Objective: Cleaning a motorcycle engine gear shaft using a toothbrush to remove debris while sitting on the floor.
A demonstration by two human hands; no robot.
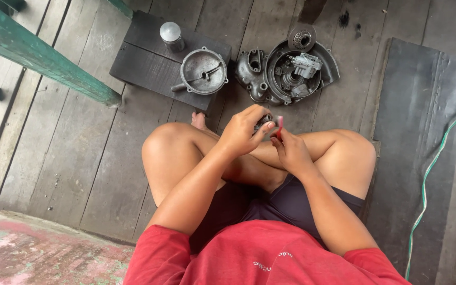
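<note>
Red-shirted person's left hand (241,132) fingers grip a dark part (263,123); right hand (290,150) fingers clasp a red brush (279,125).

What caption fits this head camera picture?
Left hand holds a small dark part; right hand holds a red brush.

left hand (243,132): fingers curled, raised | right hand (290,150): fingers pinched, close beside
</note>
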